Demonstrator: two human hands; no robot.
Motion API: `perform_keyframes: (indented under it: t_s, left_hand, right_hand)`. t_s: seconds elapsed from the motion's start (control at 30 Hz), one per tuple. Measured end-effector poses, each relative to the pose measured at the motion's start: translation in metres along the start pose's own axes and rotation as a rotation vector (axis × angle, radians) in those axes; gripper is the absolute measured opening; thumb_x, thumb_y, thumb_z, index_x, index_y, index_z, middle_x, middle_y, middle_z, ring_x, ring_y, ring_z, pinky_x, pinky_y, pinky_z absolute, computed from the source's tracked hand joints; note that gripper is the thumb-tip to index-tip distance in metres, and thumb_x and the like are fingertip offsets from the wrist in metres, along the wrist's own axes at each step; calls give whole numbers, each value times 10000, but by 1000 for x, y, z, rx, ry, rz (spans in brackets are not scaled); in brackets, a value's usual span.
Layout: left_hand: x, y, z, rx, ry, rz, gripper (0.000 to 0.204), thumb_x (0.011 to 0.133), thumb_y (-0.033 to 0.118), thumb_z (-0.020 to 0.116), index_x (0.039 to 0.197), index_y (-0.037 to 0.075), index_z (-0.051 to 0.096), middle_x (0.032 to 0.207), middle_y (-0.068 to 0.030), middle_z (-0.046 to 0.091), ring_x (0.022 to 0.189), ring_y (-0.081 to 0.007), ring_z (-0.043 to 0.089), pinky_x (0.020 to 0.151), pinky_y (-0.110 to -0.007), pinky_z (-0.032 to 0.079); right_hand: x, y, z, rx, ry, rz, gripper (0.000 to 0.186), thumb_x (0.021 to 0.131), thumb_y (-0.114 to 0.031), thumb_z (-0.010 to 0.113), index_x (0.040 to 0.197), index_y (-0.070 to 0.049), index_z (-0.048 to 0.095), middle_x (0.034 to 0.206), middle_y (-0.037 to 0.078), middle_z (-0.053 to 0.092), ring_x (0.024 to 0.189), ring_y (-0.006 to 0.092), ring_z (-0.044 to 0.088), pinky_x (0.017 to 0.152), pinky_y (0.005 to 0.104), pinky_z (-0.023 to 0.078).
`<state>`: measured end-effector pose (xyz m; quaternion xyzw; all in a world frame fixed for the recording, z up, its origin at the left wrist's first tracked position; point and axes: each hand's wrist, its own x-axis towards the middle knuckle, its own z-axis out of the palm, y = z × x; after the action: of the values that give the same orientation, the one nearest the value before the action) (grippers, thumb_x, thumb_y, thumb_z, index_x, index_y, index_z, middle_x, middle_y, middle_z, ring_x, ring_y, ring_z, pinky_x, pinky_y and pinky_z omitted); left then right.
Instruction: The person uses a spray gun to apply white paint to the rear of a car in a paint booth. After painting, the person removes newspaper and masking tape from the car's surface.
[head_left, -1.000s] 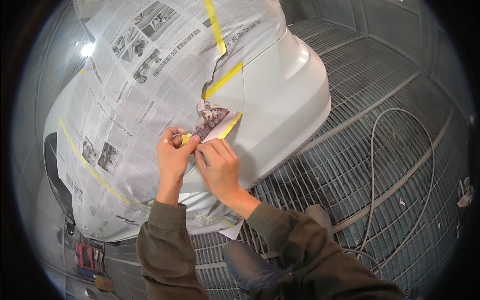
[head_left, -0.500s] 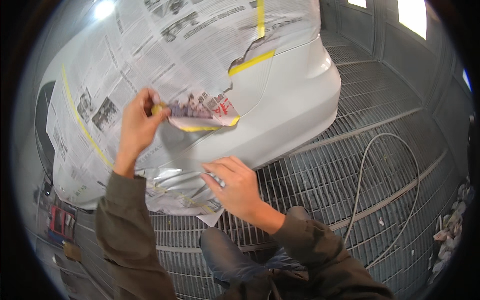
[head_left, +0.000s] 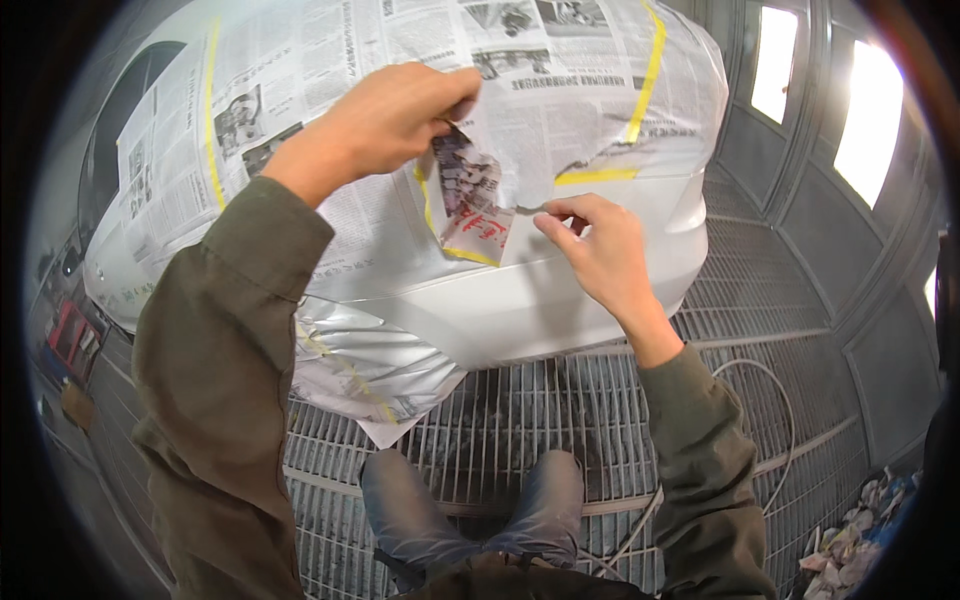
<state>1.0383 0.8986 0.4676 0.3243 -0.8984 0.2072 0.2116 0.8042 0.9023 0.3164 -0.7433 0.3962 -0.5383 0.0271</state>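
A white car (head_left: 520, 310) is masked with newspaper (head_left: 340, 60) and yellow tape (head_left: 652, 55). My left hand (head_left: 420, 115) is raised over the panel, closed on the upper end of a torn newspaper flap (head_left: 470, 200), which hangs with colour print and red marks showing and yellow tape along two edges. My right hand (head_left: 600, 255) is just right of the flap at the torn edge, thumb and index drawn together; what lies between them is too small to make out. Crumpled silvery masking sheet (head_left: 365, 360) covers the lower left of the panel.
A metal grate floor (head_left: 750, 260) surrounds the car, with my legs (head_left: 410, 500) below. A pale hose (head_left: 790, 430) loops at right. Crumpled paper (head_left: 840, 550) lies bottom right, a red rack (head_left: 75, 335) and cardboard box (head_left: 75, 405) at left. Grey walls with bright panels (head_left: 870, 120) stand right.
My left hand has lifted the flap higher, turning it to hang downward. My right hand has moved up beside it, fingers now drawn together. The view has shifted.
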Motion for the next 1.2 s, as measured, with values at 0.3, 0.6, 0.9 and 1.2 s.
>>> perform_keyframes:
  t_s: [0.3,0.6,0.9,1.2]
  left_hand:
    - [5,9,2,71,52,241,124,844,14,566,922,59,481,766,-126,608,753,-370,591,630,-455,427]
    - [-20,-3,6,-181,252,82,628,769,-49,695,1327,202,552,1209,-85,660,1056,-318,651,887,-410,538]
    - [-73,-2,12,-550,553,-521,615,803,67,774,1351,87,493,1233,-115,638,1027,-217,676,855,-337,565]
    - [-98,53,129,-403,511,-739,480,754,287,834,1039,5,570,966,-117,619,861,-297,636,717,-411,504]
  right_hand:
    - [65,-34,38,-75,-311,116,413,703,-315,824,839,55,702,747,228,683,744,358,688,702,440,529]
    - [73,-45,48,226,-110,87,298,769,-213,791,796,72,708,668,152,693,593,209,668,584,372,508]
    - [112,-98,53,377,-27,167,245,776,-179,794,773,49,704,666,112,683,569,165,618,570,327,490]
    - [122,-94,47,346,-34,314,279,763,-211,839,728,-5,654,624,36,610,482,102,496,451,261,398]
